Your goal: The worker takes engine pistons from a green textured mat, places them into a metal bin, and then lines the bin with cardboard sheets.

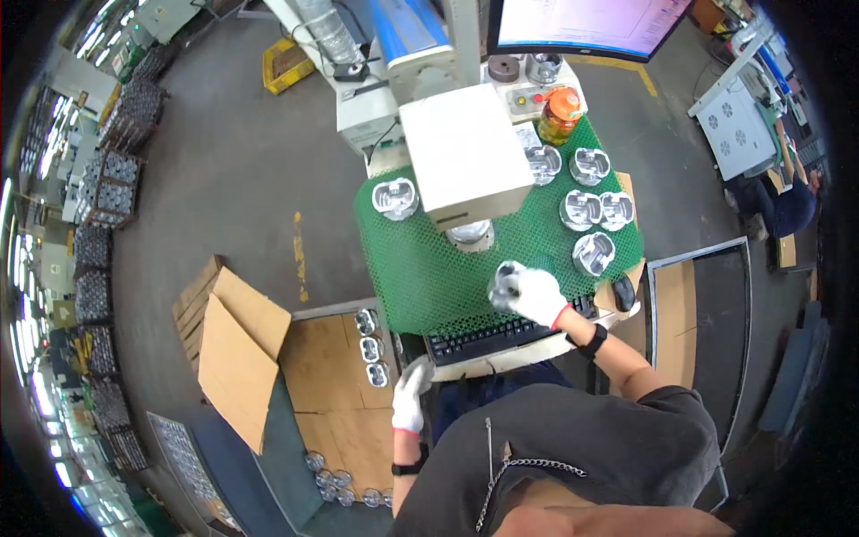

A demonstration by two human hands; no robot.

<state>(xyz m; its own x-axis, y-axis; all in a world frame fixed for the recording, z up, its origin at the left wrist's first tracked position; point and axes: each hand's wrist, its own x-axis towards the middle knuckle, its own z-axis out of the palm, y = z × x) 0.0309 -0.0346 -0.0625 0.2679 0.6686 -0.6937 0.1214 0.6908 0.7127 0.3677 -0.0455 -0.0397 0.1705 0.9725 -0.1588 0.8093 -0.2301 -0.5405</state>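
A silver engine piston (506,285) is held in my right hand (539,298), which wears a white glove and is closed round it above the near part of the green mesh mat (420,277). My left hand (412,394), also in a white glove with greyed fingertips, hangs beside the left end of the keyboard tray. Its fingers are stretched out, and nothing shows in them. On the mat, one piston (395,199) stands at the left and several more, including one near piston (594,254), stand at the right. Below the white box-shaped machine head (465,152) a round metal part (471,234) is partly hidden.
A black keyboard (492,338) and a mouse (624,294) lie along the mat's near edge. An orange-lidded jar (560,116) stands at the back, below a monitor (586,27). Left of me, a cardboard-lined bin (327,376) holds several pistons. A person (787,201) is far right.
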